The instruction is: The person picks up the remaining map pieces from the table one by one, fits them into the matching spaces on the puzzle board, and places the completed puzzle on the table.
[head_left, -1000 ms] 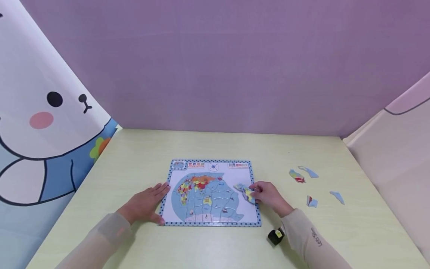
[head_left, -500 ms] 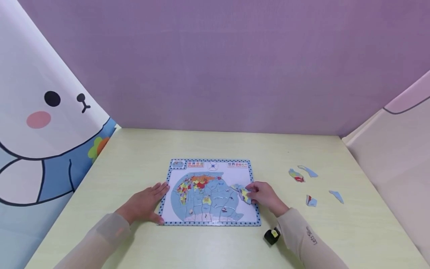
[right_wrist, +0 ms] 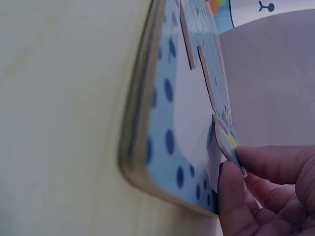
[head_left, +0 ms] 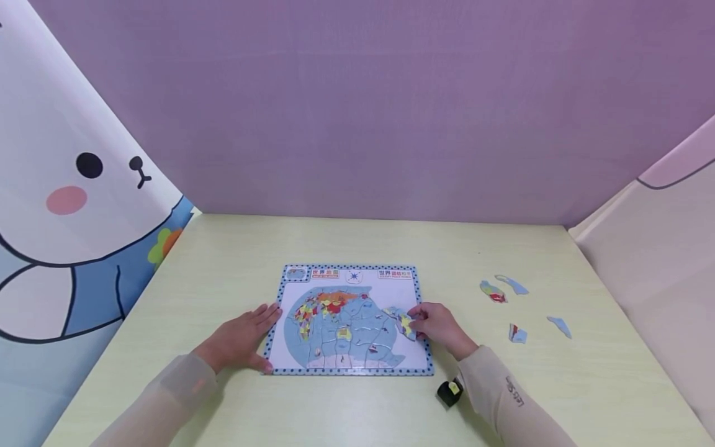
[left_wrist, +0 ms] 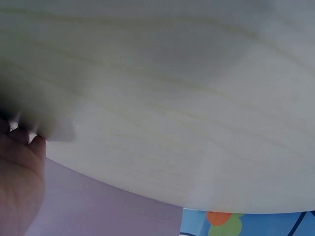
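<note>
A world map jigsaw puzzle [head_left: 357,329] lies on the table in a board with a blue dotted border [head_left: 349,372]. Its joined pieces cover the left and middle; white backing shows on the right. My right hand [head_left: 442,326] pinches a blue, yellow and green puzzle piece [head_left: 406,324] between thumb and fingers, tilted at the edge of the joined pieces. In the right wrist view the piece [right_wrist: 226,140] stands slightly raised over the white backing. My left hand [head_left: 244,338] lies with fingers extended on the board's left edge; only part of that hand [left_wrist: 22,172] shows in the left wrist view.
Several loose puzzle pieces lie right of the board, among them a green and red one [head_left: 494,292], a long blue one [head_left: 512,285], a small one with red [head_left: 517,334] and a narrow blue one [head_left: 560,327]. A black wrist camera [head_left: 450,392] sits by the right sleeve.
My right hand has shifted slightly left with the puzzle piece, bringing it against the joined pieces' right edge. My left hand has stayed in place.
</note>
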`<state>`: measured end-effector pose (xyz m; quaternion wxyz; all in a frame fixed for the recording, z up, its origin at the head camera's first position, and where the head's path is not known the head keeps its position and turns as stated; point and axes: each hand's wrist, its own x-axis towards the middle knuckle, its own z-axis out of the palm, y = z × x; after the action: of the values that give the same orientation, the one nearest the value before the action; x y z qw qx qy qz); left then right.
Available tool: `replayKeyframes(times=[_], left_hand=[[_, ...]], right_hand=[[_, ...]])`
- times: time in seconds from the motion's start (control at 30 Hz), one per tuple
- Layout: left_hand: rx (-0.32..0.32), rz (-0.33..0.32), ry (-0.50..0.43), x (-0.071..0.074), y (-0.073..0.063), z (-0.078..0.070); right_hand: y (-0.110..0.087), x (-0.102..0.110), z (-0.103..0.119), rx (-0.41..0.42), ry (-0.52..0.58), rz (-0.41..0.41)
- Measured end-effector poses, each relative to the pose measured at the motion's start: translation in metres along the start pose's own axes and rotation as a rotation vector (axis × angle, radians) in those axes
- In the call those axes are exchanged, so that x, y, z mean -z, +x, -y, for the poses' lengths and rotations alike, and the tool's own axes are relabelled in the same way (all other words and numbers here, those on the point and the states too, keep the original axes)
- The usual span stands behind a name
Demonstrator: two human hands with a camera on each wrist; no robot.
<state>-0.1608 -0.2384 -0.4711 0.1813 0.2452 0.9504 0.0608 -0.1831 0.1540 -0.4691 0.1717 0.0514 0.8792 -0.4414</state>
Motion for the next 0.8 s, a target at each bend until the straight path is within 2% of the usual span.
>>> replayKeyframes(times=[0.47,0.8], left_hand=[[0.016,0.006,-0.005,0.001,0.0005,0.0012],[0.009,0.002,-0.007,-0.0015,0.0012,0.0025]], right_hand=[[-0.0017,-0.0005,0.0035,0.022,-0.091,0.014],[-0.0021,-0.0014,0.0031,0.01,-0.11,0.036]])
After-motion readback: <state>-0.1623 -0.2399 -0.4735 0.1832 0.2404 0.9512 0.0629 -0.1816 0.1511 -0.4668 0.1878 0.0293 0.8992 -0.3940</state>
